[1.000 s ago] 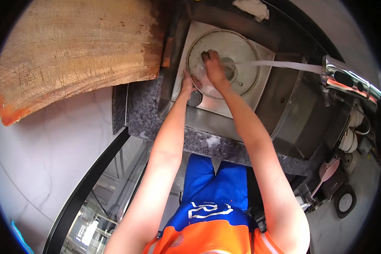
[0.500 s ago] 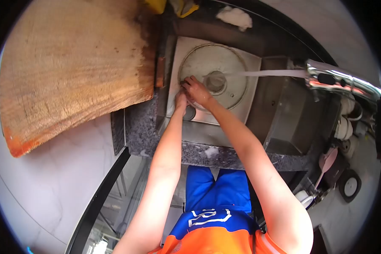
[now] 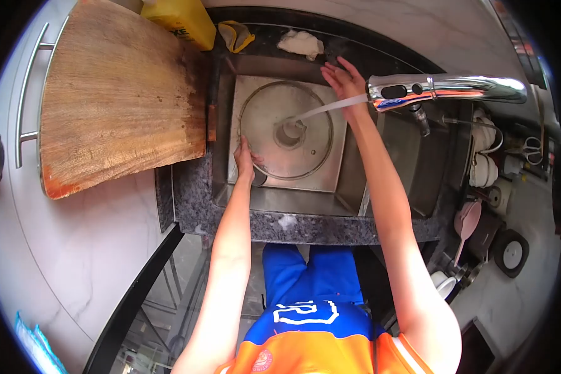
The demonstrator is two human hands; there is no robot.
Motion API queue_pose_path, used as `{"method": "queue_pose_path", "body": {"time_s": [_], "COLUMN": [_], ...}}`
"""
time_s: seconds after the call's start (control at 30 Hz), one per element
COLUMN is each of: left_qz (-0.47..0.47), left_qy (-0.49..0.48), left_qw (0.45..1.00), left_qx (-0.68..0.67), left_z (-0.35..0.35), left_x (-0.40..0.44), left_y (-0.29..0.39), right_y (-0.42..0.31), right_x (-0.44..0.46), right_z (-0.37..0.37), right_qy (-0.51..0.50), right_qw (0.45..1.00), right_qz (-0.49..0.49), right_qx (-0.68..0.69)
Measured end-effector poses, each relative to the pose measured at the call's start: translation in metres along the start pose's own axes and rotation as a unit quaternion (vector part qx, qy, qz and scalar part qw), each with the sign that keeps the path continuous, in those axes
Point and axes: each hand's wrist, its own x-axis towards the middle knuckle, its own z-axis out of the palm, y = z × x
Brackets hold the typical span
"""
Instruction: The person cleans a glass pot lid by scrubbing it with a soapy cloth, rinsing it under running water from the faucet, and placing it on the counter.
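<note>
A round glass pot lid (image 3: pixel 254 107) with a thin metal rim is in the left basin of the sink (image 3: pixel 274 201), and a stream of water (image 3: pixel 330 107) strikes the round knob (image 3: pixel 289 133) at its middle. My left hand (image 3: pixel 245 161) grips the lid's lower left edge. Beneath that hand, a dark round thing (image 3: pixel 259 178) shows in part. Past the lid's upper right side is my right hand (image 3: pixel 349 84), fingers stretched out and holding nothing. It is beside the faucet head (image 3: pixel 386 92), close to the running water.
A thick wooden cutting board (image 3: pixel 124 106) stands left of the sink. Behind it are a yellow bottle (image 3: pixel 184 22), a yellow-edged cloth (image 3: pixel 235 36) and a white cloth (image 3: pixel 301 44). A second basin (image 3: pixel 411 162) is at the right, with bowls (image 3: pixel 482 171) and a pink ladle (image 3: pixel 467 221) beyond.
My right hand has left the lid's left edge and moved up and right to the faucet head. My left hand stays at the lid. The view has shifted.
</note>
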Motion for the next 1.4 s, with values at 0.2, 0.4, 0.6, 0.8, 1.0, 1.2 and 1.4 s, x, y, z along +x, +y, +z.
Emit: {"method": "queue_pose_path", "body": {"time_s": [0.2, 0.4, 0.6, 0.8, 1.0, 1.2, 1.4], "left_qz": [0.059, 0.102, 0.208, 0.430, 0.519, 0.590, 0.590], "left_qy": [-0.018, -0.078, -0.058, 0.105, 0.129, 0.035, -0.101], "left_qw": [0.996, 0.984, 0.976, 0.858, 0.756, 0.631, 0.594], "left_qx": [-0.063, -0.119, -0.004, 0.261, 0.379, 0.503, 0.537], "left_z": [0.017, 0.049, 0.078, 0.096, 0.111, 0.124, 0.127], "left_x": [-0.028, -0.080, -0.142, -0.204, -0.270, -0.318, -0.348], "left_y": [0.022, 0.055, 0.081, 0.114, 0.124, 0.087, 0.057], "right_y": [-0.024, -0.111, -0.130, -0.107, -0.088, -0.129, -0.121], "right_x": [0.021, -0.116, -0.121, -0.133, -0.206, -0.224, -0.243], "right_z": [-0.004, -0.033, -0.156, -0.126, -0.051, 0.024, -0.031], "right_qy": [-0.078, 0.199, 0.324, 0.182, -0.141, -0.217, -0.174], "right_qw": [0.950, 0.890, 0.889, 0.973, 0.954, 0.943, 0.941], "right_qz": [-0.013, -0.243, -0.081, -0.024, 0.257, 0.250, 0.280], "right_qx": [0.301, -0.331, -0.313, -0.138, -0.068, -0.034, 0.080]}}
